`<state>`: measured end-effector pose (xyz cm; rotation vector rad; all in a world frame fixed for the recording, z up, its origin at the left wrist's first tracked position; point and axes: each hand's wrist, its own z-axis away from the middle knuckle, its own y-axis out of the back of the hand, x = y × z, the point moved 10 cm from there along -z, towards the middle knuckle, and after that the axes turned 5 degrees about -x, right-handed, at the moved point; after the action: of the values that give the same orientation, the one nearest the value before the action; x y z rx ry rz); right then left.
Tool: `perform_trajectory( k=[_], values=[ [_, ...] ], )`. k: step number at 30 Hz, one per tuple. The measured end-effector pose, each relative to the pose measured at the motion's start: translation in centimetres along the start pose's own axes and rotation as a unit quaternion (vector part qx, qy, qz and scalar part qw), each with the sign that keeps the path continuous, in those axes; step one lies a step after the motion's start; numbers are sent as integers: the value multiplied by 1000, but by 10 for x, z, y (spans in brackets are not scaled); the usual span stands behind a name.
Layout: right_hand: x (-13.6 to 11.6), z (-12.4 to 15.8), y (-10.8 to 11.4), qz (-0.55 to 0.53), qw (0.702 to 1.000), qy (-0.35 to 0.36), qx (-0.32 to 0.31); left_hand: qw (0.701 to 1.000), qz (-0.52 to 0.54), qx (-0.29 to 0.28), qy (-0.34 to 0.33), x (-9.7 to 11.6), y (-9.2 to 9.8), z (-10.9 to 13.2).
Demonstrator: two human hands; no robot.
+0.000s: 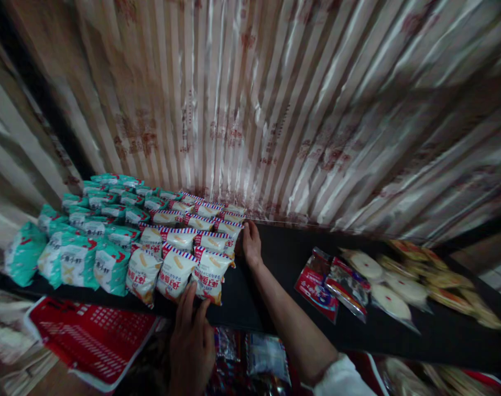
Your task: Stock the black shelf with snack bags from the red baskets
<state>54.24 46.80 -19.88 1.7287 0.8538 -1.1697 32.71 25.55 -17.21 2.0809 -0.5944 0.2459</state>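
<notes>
Lower parts of rear snack packets (208,210) hidden

A black shelf (281,242) carries packaged snacks. At the fingertips of the left hand (192,341), and extending back to the left of the right hand (251,245), white shrimp-snack bags (176,273) sit in close rows. Farther left of both hands, teal snack bags (77,264) fill the adjoining rows. Right of the right hand lie two red-printed packets (316,283), then clear packs of round white discs (366,265), and farthest from it, yellowish packets (448,279).
</notes>
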Motion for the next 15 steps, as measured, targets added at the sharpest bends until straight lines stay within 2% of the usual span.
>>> perform_trajectory(
  k=[3,6,9,11,13,15],
  values=[
    [1,33,2,29,1000,-7,-8,1000,-5,-6,12,2,0,3],
    [-9,56,-11,43,996,32,-70,1000,-4,-4,16,4,0,5],
    [-16,61,-28,30,989,51,-134,1000,-2,-7,16,5,0,5],
    [-21,59,-31,24,987,58,-148,1000,1,-13,12,5,1,4],
    [-24,60,-24,27,989,56,-136,1000,8,-8,2,6,5,4],
    [-29,70,-4,34,993,51,-101,1000,18,21,-10,6,15,6]
  ],
)
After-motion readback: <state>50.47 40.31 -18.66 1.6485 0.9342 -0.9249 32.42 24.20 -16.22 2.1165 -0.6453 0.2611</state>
